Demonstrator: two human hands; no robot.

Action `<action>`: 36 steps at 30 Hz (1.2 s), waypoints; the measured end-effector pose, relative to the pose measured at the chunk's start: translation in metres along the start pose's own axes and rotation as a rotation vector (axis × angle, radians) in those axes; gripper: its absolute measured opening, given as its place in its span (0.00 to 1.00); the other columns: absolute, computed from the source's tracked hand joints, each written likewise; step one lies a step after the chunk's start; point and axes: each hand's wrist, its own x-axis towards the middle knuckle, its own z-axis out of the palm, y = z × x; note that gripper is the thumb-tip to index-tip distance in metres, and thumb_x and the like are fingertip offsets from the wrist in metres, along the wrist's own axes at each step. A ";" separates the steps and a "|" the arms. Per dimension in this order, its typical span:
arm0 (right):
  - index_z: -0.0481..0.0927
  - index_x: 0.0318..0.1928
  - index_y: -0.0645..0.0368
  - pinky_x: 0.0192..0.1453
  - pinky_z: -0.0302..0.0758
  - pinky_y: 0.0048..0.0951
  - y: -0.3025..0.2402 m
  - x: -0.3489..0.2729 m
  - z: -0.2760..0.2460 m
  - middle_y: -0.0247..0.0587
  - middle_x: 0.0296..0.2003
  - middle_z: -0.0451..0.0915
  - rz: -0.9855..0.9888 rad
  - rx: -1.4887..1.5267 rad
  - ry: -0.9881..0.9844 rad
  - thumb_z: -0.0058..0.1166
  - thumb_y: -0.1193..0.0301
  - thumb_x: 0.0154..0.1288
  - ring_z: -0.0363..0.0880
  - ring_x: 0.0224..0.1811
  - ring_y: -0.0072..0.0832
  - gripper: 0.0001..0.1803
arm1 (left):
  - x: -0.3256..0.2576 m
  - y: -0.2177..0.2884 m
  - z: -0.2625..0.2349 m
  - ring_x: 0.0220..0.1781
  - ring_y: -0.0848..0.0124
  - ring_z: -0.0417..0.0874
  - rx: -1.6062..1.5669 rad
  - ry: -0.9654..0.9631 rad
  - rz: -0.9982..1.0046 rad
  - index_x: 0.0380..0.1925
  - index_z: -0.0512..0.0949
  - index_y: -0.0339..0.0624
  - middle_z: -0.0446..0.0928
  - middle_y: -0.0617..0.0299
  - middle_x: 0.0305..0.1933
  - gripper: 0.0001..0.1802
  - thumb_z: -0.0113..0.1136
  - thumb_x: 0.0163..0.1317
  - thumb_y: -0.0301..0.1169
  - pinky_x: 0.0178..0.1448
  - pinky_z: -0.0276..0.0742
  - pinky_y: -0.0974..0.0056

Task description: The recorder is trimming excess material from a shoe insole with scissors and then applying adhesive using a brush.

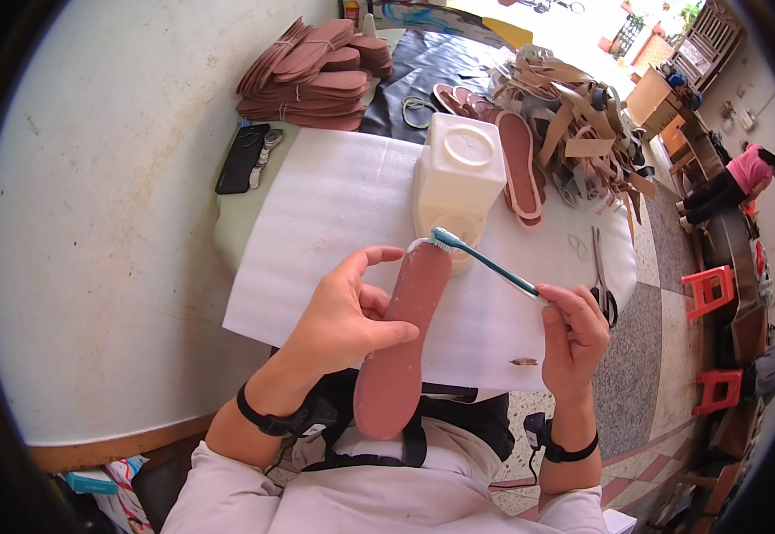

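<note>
Brown insole (402, 343) held upright-tilted over near edge of counter (334, 214), toe end up. Left hand (343, 316) wraps insole mid-length, grip closed round it, thumb across front. Right hand (572, 334) pinches handle of teal toothbrush (485, 262), bristle head touching insole toe. White plastic jug (458, 173) just behind toe. Scissors (603, 285) near right edge. Stacked insoles (312, 76) at far left corner.

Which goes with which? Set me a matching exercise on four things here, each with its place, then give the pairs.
Things:
1. toothbrush
2. brown insole
3. black phone
4. scissors

Places:
A. on the white sheet, right of the right hand
B. held in the left hand
C. held in the right hand
D. on the table's left side, near the stacked soles

Pairs: 1-C, 2-B, 3-D, 4-A
</note>
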 end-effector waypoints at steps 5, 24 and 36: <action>0.87 0.49 0.67 0.29 0.63 0.24 0.003 -0.004 -0.002 0.37 0.29 0.77 -0.017 0.003 0.019 0.61 0.83 0.65 0.68 0.26 0.21 0.12 | 0.002 0.000 -0.003 0.35 0.75 0.89 -0.066 0.001 0.014 0.71 0.62 0.29 0.89 0.53 0.36 0.47 0.75 0.52 0.17 0.42 0.84 0.69; 0.87 0.50 0.66 0.29 0.63 0.24 0.000 -0.027 -0.005 0.39 0.31 0.79 0.032 0.018 -0.007 0.61 0.82 0.66 0.71 0.26 0.22 0.12 | 0.013 -0.005 -0.018 0.39 0.68 0.90 -0.384 -0.098 -0.037 0.74 0.57 0.23 0.88 0.49 0.39 0.50 0.76 0.53 0.16 0.49 0.86 0.62; 0.86 0.49 0.69 0.30 0.64 0.22 -0.007 -0.047 -0.006 0.39 0.31 0.78 0.084 0.111 -0.036 0.60 0.81 0.67 0.71 0.27 0.21 0.12 | 0.019 -0.010 -0.020 0.40 0.69 0.90 -0.414 -0.110 -0.021 0.74 0.58 0.24 0.88 0.50 0.40 0.49 0.76 0.54 0.16 0.49 0.86 0.64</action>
